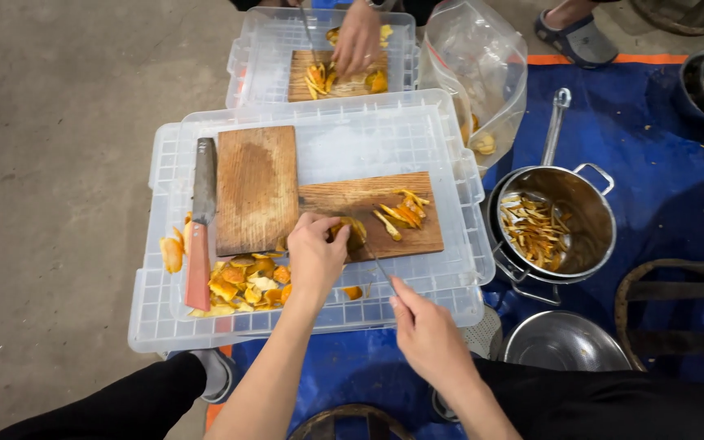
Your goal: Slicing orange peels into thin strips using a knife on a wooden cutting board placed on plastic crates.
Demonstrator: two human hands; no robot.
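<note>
While left hand fingers pin an orange peel on the cutting board mid-frame, right hand grips a thin knife; peel looks light, leathery, likely slippery; hold by edge.

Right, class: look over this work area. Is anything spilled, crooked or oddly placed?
A few things. The two wooden boards lie at right angles, one overlapping the other. Orange peel pieces lie loose on the upturned clear crate, some at its left edge. A cleaver lies unused beside the boards.
</note>
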